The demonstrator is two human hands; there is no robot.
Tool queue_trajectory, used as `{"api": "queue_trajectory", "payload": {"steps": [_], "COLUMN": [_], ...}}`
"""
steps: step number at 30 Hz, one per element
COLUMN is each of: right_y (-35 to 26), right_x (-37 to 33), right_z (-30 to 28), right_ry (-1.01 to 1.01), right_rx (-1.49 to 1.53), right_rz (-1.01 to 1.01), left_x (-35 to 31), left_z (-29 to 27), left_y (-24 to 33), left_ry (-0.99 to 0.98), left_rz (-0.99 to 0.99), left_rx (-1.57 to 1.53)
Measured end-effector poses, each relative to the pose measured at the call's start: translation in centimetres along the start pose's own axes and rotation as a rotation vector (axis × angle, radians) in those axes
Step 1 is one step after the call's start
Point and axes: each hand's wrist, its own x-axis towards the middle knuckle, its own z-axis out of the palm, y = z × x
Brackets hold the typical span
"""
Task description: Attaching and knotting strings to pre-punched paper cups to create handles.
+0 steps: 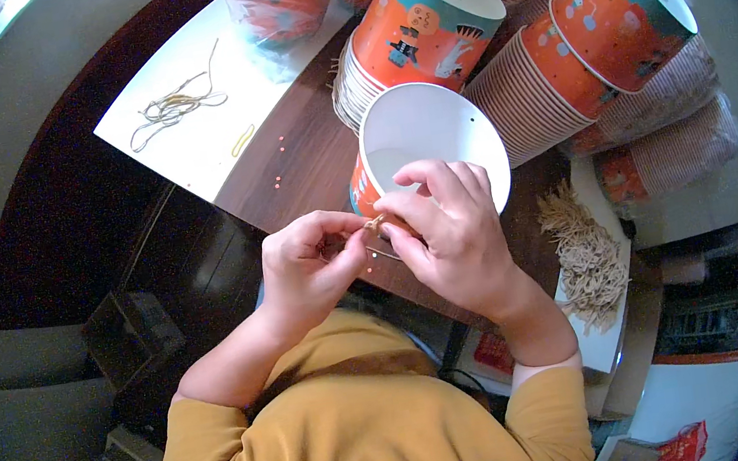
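A paper bucket (428, 114), orange and teal outside and white within, lies tipped on the brown table with its mouth toward me. One small dark hole shows in its wall near the rim. At the near side of the bucket, my left hand (306, 263) pinches a thin tan cord (375, 224) between thumb and forefinger. My right hand (460, 237) pinches the same cord from the other side, its other fingers curled in front of the bucket's mouth. The cord looks looped or knotted between the fingertips; the fingers hide its exact shape.
Behind stand stacked upside-down buckets (416, 26) and another stack (568, 70), with plastic-wrapped stacks (673, 145) beyond. A bundle of tan cords (590, 261) lies at right. On the white board at left are loose cords (174, 105) and a yellow band (241, 141).
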Motion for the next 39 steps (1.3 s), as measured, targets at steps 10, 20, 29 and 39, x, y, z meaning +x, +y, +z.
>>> {"api": "queue_trajectory", "payload": {"steps": [10, 20, 29, 39], "right_y": [0.5, 1.1, 0.5, 0.8], "right_x": [-0.7, -1.2, -0.8, -1.2], "right_z": [0.4, 0.2, 0.3, -0.3], "right_ry": [0.039, -0.061, -0.032, -0.043], "right_rx": [-0.129, -0.067, -0.15, -0.155], "right_rz": [-0.079, -0.079, -0.144, -0.145], "left_x": [0.1, 0.4, -0.3, -0.2], "left_z": [-0.9, -0.8, -0.4, -0.5], "left_y": [-0.5, -1.6, -1.9, -2.3], "left_ry": [-0.069, -0.074, -0.167, -0.25], "left_rz": [-0.326, -0.371, -0.413, -0.465], "left_rx": [-0.32, -0.549, -0.607, -0.623]}}
